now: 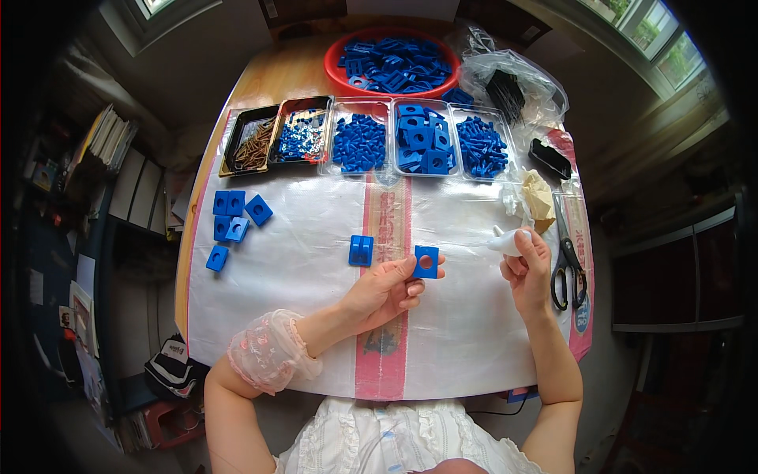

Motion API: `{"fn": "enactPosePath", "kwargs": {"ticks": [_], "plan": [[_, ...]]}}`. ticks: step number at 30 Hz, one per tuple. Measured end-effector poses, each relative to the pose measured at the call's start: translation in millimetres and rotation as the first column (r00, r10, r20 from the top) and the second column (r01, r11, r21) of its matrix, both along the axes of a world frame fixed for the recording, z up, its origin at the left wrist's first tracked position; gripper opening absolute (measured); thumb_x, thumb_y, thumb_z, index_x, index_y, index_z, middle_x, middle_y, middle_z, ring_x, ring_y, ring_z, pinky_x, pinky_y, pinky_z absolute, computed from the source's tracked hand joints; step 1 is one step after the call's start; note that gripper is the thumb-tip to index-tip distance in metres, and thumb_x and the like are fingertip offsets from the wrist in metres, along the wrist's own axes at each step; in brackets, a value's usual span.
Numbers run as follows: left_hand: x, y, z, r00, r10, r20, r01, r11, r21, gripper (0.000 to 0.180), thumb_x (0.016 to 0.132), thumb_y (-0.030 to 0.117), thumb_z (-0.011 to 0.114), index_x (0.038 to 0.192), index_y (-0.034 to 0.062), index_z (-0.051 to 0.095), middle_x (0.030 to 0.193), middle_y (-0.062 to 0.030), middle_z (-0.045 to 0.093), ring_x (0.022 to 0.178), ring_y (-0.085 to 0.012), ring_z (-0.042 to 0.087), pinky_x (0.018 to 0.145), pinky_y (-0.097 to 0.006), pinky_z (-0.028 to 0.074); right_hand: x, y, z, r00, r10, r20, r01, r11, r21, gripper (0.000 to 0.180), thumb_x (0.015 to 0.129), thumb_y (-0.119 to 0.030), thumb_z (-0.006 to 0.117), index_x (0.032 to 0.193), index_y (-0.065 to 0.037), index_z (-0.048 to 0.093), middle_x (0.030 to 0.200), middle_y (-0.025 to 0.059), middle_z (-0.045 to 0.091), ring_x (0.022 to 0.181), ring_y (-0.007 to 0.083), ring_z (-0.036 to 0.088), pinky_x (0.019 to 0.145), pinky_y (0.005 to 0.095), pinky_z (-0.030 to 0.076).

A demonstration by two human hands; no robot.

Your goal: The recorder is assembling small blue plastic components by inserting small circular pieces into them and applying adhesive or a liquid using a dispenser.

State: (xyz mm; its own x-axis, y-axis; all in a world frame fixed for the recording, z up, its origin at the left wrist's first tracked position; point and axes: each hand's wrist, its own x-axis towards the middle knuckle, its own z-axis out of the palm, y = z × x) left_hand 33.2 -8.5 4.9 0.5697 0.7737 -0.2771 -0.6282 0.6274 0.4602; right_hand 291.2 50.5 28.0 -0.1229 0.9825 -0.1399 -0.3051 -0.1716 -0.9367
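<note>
Head view: your left hand (383, 289) has thumb and fingers pinched on flat blue plastic square with round hole (426, 273), face toward you. Your right hand (529, 267) has fingers closed round small white tapered bottle (512, 244); its long axis runs roughly sideways, narrow end leftward, toward square's side. Square lies left of right fingers, slightly nearer you, with gap between; left hand has it. Ridged blue plastic piece (361, 250) on sheet-covered counter (272, 77), just left beyond left fingertips. Black-handled scissors (567, 254) right of right fingers.
</note>
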Motion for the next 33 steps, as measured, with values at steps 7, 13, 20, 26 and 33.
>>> {"fn": "enactPosePath", "kwargs": {"ticks": [7, 13, 20, 26, 33], "plan": [[-0.5, -0.2, 0.4, 1.000, -0.005, -0.005, 0.005, 1.000, 0.001, 0.052, 0.104, 0.036, 0.046, 0.141, -0.0005, 0.042, 0.124, -0.0070, 0.056, 0.077, -0.0051, 0.045, 0.066, -0.019, 0.042, 0.3, 0.4, -1.4, 1.000, -0.001, -0.003, 0.001, 1.000, -0.002, 0.020, 0.095, -0.026, 0.061, 0.085, -0.010, 0.055, 0.065, -0.0036, 0.052, 0.047, -0.0003, 0.029, 0.041, 0.0184, 0.022], [-0.5, 0.2, -1.3, 1.000, -0.009, 0.006, 0.009, 1.000, 0.003, 0.052, 0.104, 0.036, 0.046, 0.140, -0.0005, 0.042, 0.124, -0.0071, 0.056, 0.077, -0.0056, 0.044, 0.066, -0.019, 0.042, 3.6, 1.4, -4.8, 1.000, 0.027, -0.015, -0.027, 1.000, -0.005, 0.020, 0.096, -0.026, 0.061, 0.086, -0.010, 0.055, 0.067, -0.0028, 0.054, 0.047, -0.0002, 0.029, 0.041, 0.0182, 0.023], [-0.8, 0.3, -1.8, 1.000, -0.006, 0.015, 0.006, 1.000, -0.004, 0.051, 0.104, 0.035, 0.046, 0.140, -0.0009, 0.043, 0.123, -0.0072, 0.056, 0.077, -0.0059, 0.044, 0.065, -0.020, 0.042, 1.4, 1.2, -1.4, 1.000, 0.026, 0.000, -0.026, 1.000, -0.010, 0.021, 0.096, -0.027, 0.061, 0.086, -0.010, 0.055, 0.066, -0.0028, 0.053, 0.047, -0.0002, 0.029, 0.041, 0.0182, 0.023], [-0.6, 0.6, -0.5, 1.000, -0.012, 0.002, 0.012, 1.000, -0.015, 0.050, 0.104, 0.034, 0.045, 0.140, -0.0008, 0.043, 0.124, -0.0076, 0.056, 0.076, -0.0060, 0.044, 0.065, -0.019, 0.042, 1.3, 0.9, -1.4, 0.999, 0.005, -0.034, -0.006, 1.000, -0.020, 0.017, 0.094, -0.022, 0.063, 0.084, -0.009, 0.059, 0.066, -0.0034, 0.059, 0.045, -0.0011, 0.030, 0.041, 0.0188, 0.023], [-0.1, 0.4, -1.8, 1.000, -0.005, 0.008, 0.005, 1.000, -0.021, 0.045, 0.105, 0.033, 0.045, 0.137, 0.0013, 0.047, 0.123, -0.0058, 0.059, 0.075, -0.0045, 0.046, 0.061, -0.018, 0.044, 0.8, 0.8, -0.6, 0.999, 0.014, -0.035, -0.015, 1.000, -0.019, 0.017, 0.094, -0.022, 0.063, 0.083, -0.009, 0.059, 0.066, -0.0029, 0.060, 0.044, -0.0009, 0.030, 0.041, 0.0192, 0.023]]}}
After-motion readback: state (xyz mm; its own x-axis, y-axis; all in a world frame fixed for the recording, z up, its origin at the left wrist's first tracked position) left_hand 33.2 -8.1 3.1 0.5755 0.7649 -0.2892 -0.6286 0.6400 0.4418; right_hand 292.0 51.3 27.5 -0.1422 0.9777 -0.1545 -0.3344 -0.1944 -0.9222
